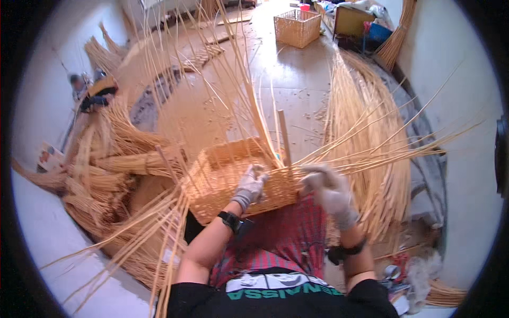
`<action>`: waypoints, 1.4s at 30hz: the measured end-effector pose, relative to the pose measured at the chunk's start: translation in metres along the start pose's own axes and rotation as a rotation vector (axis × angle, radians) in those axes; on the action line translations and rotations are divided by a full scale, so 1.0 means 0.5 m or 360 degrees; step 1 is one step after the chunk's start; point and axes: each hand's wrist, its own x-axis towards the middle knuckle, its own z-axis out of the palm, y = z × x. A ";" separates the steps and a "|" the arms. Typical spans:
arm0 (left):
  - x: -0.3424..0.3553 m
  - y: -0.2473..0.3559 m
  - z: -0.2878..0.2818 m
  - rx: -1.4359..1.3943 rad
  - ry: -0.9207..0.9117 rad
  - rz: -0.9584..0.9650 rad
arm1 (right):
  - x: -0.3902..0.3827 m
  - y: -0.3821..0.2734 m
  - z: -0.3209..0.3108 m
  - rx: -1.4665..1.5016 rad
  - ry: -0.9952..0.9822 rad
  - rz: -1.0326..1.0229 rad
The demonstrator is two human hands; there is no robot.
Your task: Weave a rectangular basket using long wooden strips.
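One unfinished wicker basket [214, 205] at the lap, two gloved hands: left hand [253, 183], fingers curled at the near rim; right hand [330, 190], blurred, fingers bent near the right corner; neither grip is discernible. One other basket [297, 33] stands beyond on the floor [286, 71].

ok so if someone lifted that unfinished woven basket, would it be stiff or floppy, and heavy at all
The woven basket is probably light for its size, being hollow with thin walls. Its close weave suggests fairly stiff sides. The long loose strands look slender and some curve, so they would likely sway and bend.
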 end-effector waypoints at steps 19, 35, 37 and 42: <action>-0.124 -0.094 -0.140 -0.0928 -0.0043 -0.0003 | -0.072 -0.424 -0.052 -0.1070 0.0183 -0.1567; -0.323 -0.346 -0.330 -0.0994 0.0254 -0.0318 | -0.029 -0.287 0.144 -0.0489 0.0079 -0.1066; -0.335 -0.387 -0.334 -0.1144 0.0928 0.0184 | 0.002 -0.194 0.236 -0.0409 -0.0202 -0.0693; -0.334 -0.390 -0.323 -0.1290 0.1171 0.0196 | 0.009 0.079 0.473 -0.0776 -0.1645 -0.0780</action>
